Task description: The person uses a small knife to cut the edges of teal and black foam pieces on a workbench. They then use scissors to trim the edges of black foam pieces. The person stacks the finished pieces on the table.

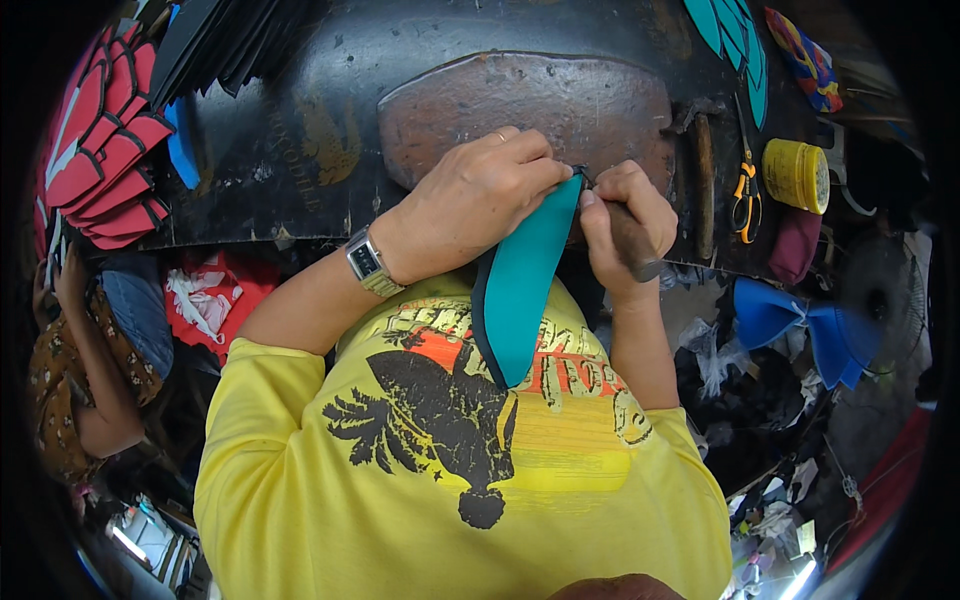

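A long teal piece of sheet material (528, 280) with a black edge hangs toward my shirt. My left hand (470, 195) is closed, pinching it near its narrow upper end. My right hand (630, 205) wraps around a wooden-handled tool (632, 242). Its dark metal tip meets the end of the teal piece, close to my left fingertips; the tip's exact shape is too small to make out. Both hands work over the near edge of a worn brown board (520, 105).
The board lies on a dark table (345, 215). Right of it are a hammer (704, 185), orange-handled scissors (746, 205) and a yellow jar (795, 176). Red pieces (110, 150), black sheets (225, 45) and teal pieces (735, 45) are stacked around. Another person's arm (95, 370) is at left.
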Available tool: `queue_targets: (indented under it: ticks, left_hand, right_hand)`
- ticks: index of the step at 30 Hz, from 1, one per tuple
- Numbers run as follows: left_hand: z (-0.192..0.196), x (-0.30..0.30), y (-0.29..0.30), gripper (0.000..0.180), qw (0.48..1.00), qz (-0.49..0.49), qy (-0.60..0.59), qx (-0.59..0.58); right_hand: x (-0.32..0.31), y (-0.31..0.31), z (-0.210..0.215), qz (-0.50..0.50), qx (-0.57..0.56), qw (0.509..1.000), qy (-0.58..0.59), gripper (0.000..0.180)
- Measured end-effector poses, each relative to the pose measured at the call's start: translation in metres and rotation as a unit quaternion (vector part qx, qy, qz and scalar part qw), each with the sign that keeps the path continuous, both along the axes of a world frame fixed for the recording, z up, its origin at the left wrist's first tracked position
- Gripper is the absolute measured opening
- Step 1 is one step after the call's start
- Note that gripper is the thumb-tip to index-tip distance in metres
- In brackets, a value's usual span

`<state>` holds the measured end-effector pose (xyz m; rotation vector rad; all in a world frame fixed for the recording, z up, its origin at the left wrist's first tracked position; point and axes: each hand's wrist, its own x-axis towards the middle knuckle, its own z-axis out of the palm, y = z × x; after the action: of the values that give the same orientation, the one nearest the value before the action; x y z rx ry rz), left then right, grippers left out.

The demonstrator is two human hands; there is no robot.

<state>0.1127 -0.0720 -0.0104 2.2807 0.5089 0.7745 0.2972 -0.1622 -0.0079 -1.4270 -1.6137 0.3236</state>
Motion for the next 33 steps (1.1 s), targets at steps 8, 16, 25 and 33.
queue_targets:
  ticks: [8, 16, 25, 33]
  left_hand:
    - [-0.0009, -0.0001, 0.0029, 0.022, 1.0, -0.011, -0.003, -0.016]
    - [-0.0002, 0.0007, 0.0019, 0.022, 1.0, -0.005, 0.002, -0.019]
    - [0.0026, -0.0089, -0.0059, 0.022, 0.999, 0.03, 0.014, -0.005]
    - [-0.0001, -0.0081, -0.0051, 0.021, 1.0, 0.028, 0.013, -0.005]
  right_hand:
    - [0.0027, -0.002, -0.0066, -0.009, -0.035, 0.957, 0.286, 0.01]
    - [-0.0012, -0.0002, -0.0077, 0.0, -0.002, 0.991, 0.131, 0.011]
    - [0.0019, -0.0014, -0.0082, 0.01, -0.019, 0.98, 0.197, 0.009]
    - [0.0005, -0.0008, -0.0054, 0.028, -0.026, 0.986, 0.159, 0.008]
